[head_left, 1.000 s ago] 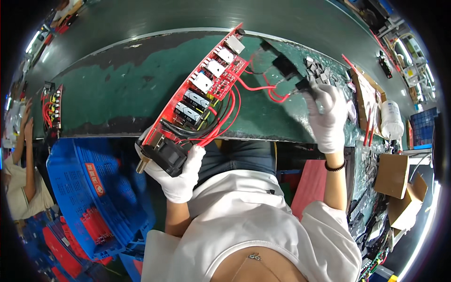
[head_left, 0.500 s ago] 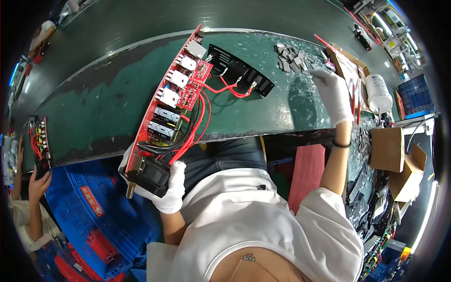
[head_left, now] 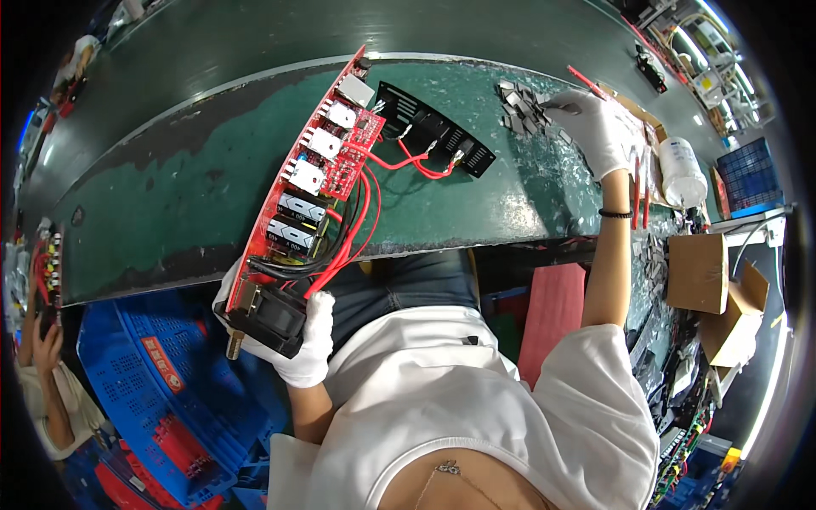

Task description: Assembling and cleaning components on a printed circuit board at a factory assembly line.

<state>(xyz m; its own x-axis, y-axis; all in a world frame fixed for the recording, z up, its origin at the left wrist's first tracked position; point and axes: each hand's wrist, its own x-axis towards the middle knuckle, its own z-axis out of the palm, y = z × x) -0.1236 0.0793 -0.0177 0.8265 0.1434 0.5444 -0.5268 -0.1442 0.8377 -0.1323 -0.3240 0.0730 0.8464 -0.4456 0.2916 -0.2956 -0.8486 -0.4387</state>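
My gloved left hand (head_left: 308, 348) grips the near end of a long red circuit board (head_left: 270, 197), around a black fan (head_left: 276, 316) with a brass-coloured connector. The board leans up over the bench, carrying white-faced parts and large capacitors. Red wires (head_left: 367, 212) run from it to a black slotted end panel (head_left: 433, 127) lying on the bench. At the far right, my gloved right hand (head_left: 595, 132) reaches into a pile of small grey rectangular pads (head_left: 520, 109). Its fingers are bent together at the pile's edge, with what looks like a grey pad between them.
Right of the pads stand a cardboard box (head_left: 654, 127) and a white cylindrical container (head_left: 682, 170). Blue crates (head_left: 127, 365) with red parts sit below the bench at left. Another person's hand (head_left: 47, 347) holds a similar board at the far left.
My right hand has moved away from me and onto the pad pile. My left hand and the board stay nearly still. The other person's board has shifted left.
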